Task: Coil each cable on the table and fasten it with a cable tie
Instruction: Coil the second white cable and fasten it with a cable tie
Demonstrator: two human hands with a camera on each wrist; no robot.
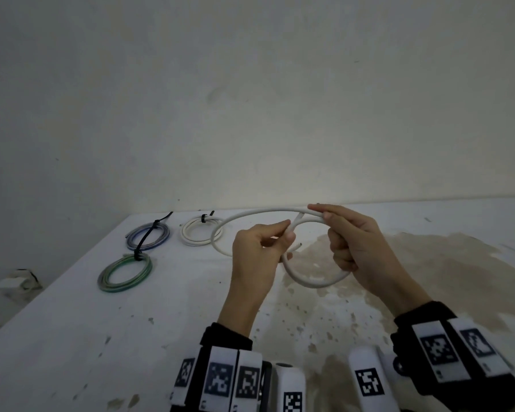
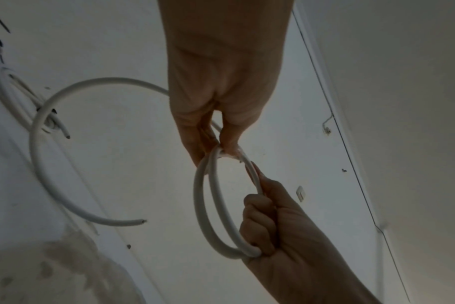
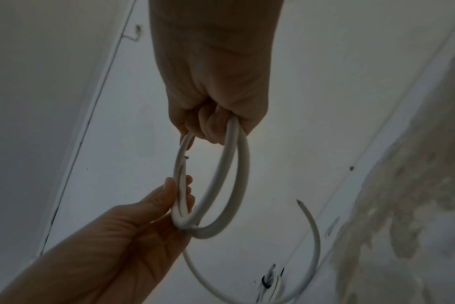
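Head view: above the table [image 1: 72, 337], the left hand [image 1: 259, 251] pinches the white cable [image 1: 262, 214] where its loops cross; the right hand [image 1: 354, 245] grasps the loop's far side. 3 tied coils lie left.

Left wrist view: fingers [image 2: 229, 133] clamp 2 loops.

Right wrist view: fingers [image 3: 210, 123] curl around both strands.

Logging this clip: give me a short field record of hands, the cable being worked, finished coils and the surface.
left hand: pinches the white cable where its loops cross
right hand: grips the far side of the loops
white cable: partly coiled, held above the table, no tie on it, free end loose
finished coils: blue coil, green coil, white coil, each with a black tie
table: white, brown stains on the right
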